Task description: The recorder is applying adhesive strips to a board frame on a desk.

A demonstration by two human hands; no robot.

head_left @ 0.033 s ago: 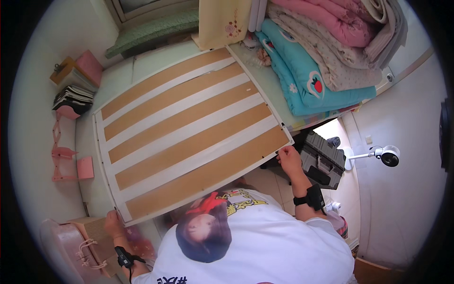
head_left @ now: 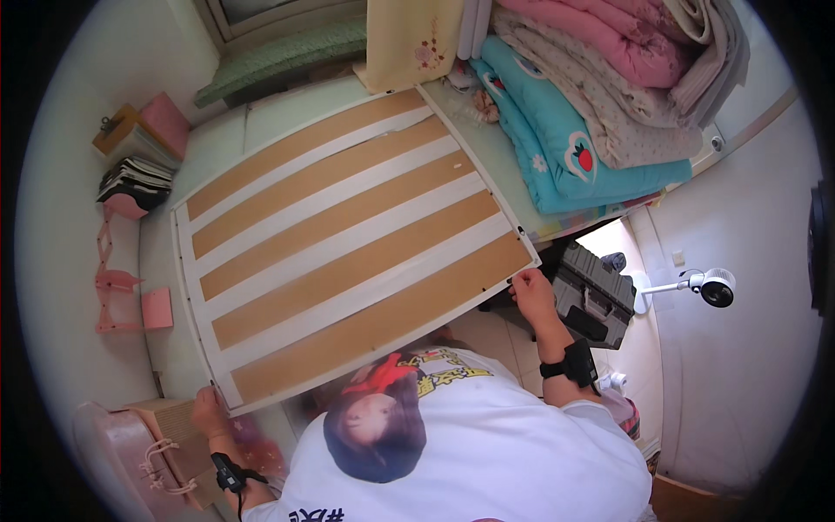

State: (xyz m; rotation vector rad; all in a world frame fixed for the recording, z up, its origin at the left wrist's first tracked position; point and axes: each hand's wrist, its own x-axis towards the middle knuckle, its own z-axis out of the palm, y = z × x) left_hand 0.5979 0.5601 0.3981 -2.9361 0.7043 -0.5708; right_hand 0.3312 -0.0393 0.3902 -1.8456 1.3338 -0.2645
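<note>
A large rectangular panel (head_left: 348, 228) with brown and white stripes and a thin white frame lies across the pale surface before me. Small dark fittings dot its edges. Its near-left corner is in the closed fingers of my left hand (head_left: 210, 412). At the near-right corner, my right hand (head_left: 532, 294) pinches the frame with bent fingers. Both hands sit at the ends of the panel's near edge, close to my body. The panel's underside is hidden.
Folded quilts (head_left: 565, 130) are piled at the far right. A grey tool case (head_left: 594, 294) stands below, by a white lamp-like device (head_left: 715, 287). Pink shelves (head_left: 117, 280) and dark books (head_left: 135, 183) line the left wall. A cardboard box (head_left: 170, 422) is near my left hand.
</note>
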